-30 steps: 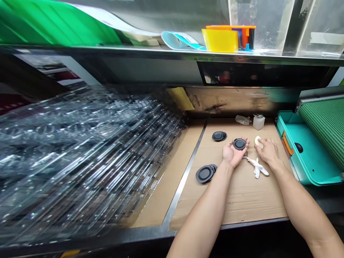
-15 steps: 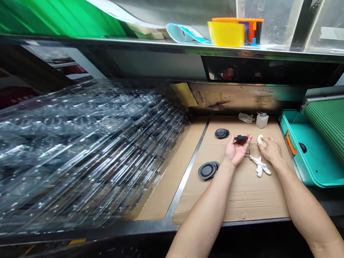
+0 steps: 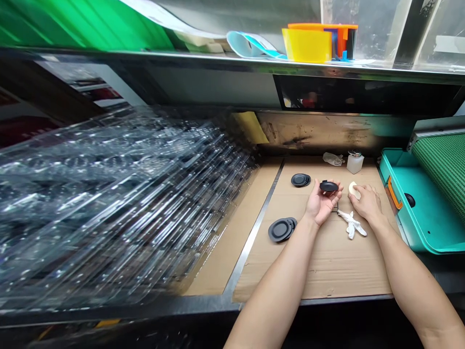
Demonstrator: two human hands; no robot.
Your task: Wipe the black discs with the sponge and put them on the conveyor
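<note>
My left hand, palm up, holds a round black plastic disc by its rim between thumb and fingers, raised over the cardboard. To its right, my right hand grips a cream-coloured pad, partly covered by the fingers. A white cloth glove or finger cots lie between my wrists. Black round discs lie in two small overlapping groups left of my hands: a far group and a near group.
Stacked clear plastic trays fill the left side. A teal bin with an orange handle stands right, beside a green conveyor belt. Behind my hands are a white dispenser bottle and crumpled clear plastic. A shelf runs overhead.
The disc in my left hand has tilted from nearly edge-on, so more of its dark face shows. My right hand and the pad have stayed nearly in place.
</note>
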